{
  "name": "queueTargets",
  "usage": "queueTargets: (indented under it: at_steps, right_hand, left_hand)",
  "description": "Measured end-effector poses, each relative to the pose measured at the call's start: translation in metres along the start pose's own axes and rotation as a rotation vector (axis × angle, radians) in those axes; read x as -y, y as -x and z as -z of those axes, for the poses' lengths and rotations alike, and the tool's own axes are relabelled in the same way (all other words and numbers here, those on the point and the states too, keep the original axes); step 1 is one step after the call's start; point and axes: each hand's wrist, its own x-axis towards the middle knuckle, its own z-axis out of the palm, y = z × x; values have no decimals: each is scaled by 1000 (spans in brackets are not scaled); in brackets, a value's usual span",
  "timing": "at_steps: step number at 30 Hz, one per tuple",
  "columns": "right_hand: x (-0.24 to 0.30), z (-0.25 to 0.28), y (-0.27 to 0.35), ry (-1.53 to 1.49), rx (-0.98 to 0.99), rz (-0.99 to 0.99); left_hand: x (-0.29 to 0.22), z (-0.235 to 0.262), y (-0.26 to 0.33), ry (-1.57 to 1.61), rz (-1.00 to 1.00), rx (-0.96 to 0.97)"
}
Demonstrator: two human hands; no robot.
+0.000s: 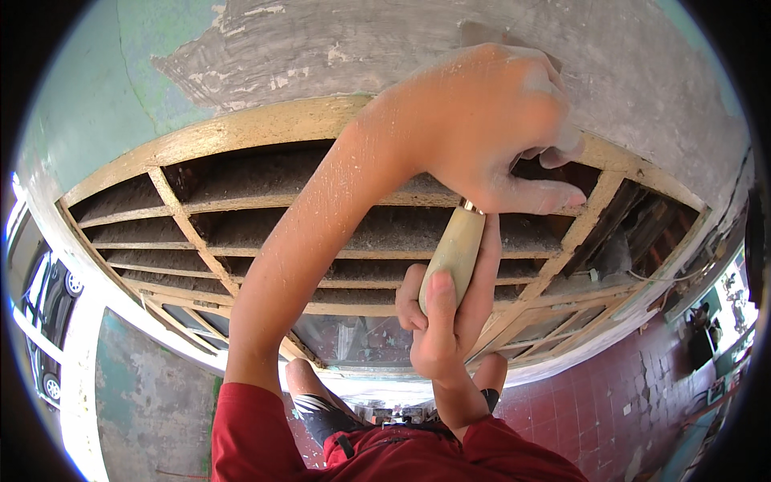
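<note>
A scraper (452, 255) with a pale wooden handle and a bright metal collar is held upright at a slant before the louvred frame. My right hand (438, 317) is wrapped round the handle, thumb on its near face. Across the tool's upper part lies my left hand (514, 120), dusted with grey. Its fingers are loosely bent and its thumb is apart from them, with nothing seen in the gap. Most of the blade is hidden behind this hand. A darker flat patch (482, 34) shows above the knuckles; I cannot tell whether it is blade or wall.
The wooden louvred frame (217, 132) has dusty slats and panes below. Above it, the grey wall (385, 48) has peeling green paint at the left. A thin cable (683, 275) hangs at the right. Red floor tiles (594, 386) lie below; parked cars (52, 293) stand at the far left.
</note>
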Motion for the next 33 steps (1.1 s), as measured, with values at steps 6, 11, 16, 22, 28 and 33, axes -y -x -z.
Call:
queueTargets:
  at_steps: [6, 11, 16, 22, 28, 33]
  right_hand:
    - [-3, 6, 5, 20, 18, -13]
    - [-3, 5, 3, 3, 27, 11]
    - [-5, 5, 7, 18, 17, -3]
    - [-6, 6, 1, -8, 58, 36]
    - [-6, 7, 6, -36, 70, 31]
    - [-1, 3, 4, -3, 23, -9]
  left_hand:
    - [0, -6, 3, -39, -55, -43]
    - [-3, -1, 0, -1, 18, 5]
    - [-3, -8, 5, -33, -73, -62]
    - [0, -1, 1, -40, -10, -6]
    - [-2, -3, 3, -18, -73, -47]
    - [-4, -3, 5, -15, -15, -36]
